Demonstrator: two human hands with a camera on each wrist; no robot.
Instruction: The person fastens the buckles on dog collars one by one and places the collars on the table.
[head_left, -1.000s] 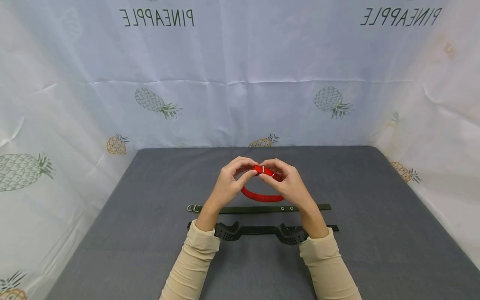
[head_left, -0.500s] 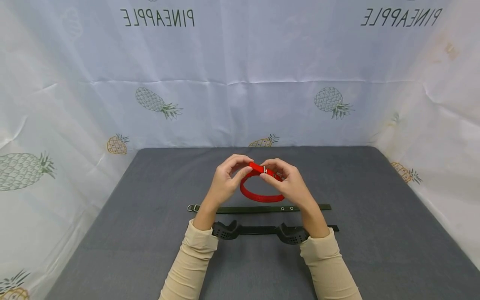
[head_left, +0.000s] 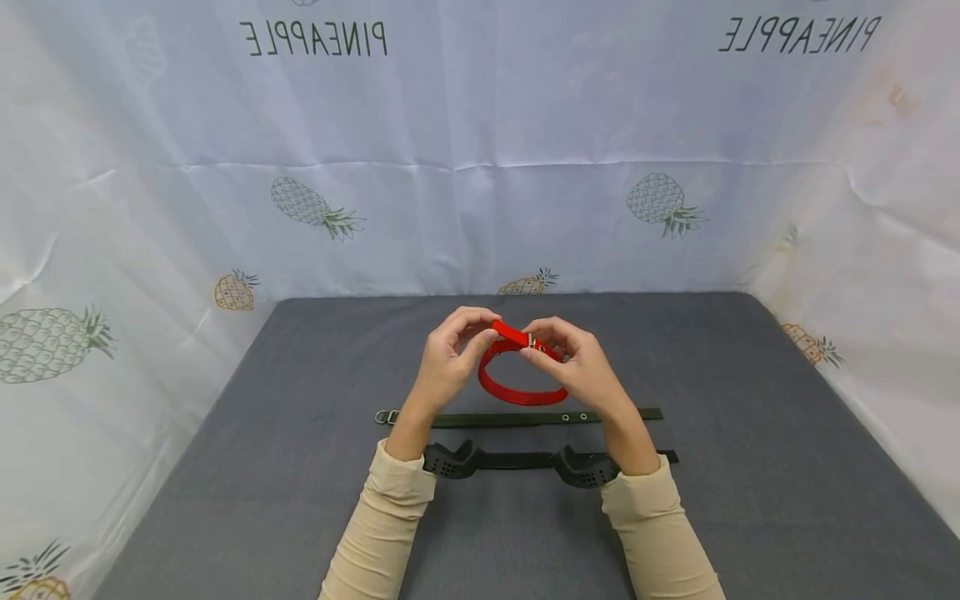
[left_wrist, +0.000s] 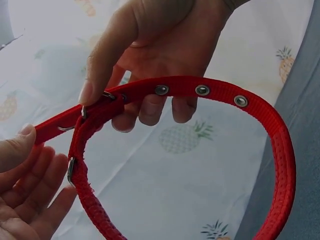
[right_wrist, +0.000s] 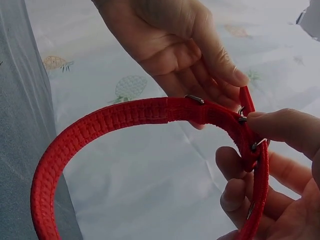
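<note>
A red collar (head_left: 522,397) hangs in a loop between my hands, above the table. My left hand (head_left: 444,358) pinches the free strap end between thumb and fingers. My right hand (head_left: 587,367) grips the collar at its metal buckle (right_wrist: 257,145), thumb on the near side and fingers behind. The strap end passes through the buckle. Metal-rimmed holes, such as one eyelet (left_wrist: 202,90), line the band in the left wrist view. A second metal ring (left_wrist: 71,171) sits farther along the loop. The fingers partly hide the buckle area.
Beneath my hands, a green strap (head_left: 487,420) with metal rings and eyelets lies across the grey table (head_left: 300,500). Nearer me is a black strap (head_left: 517,461) with two black moulded pieces, partly behind my forearms. A white pineapple-print curtain (head_left: 465,217) surrounds the table.
My left hand has moved left and slightly away, drawing the strap end out from the buckle, so more red strap shows between the hands. The right hand has stayed nearly still.
</note>
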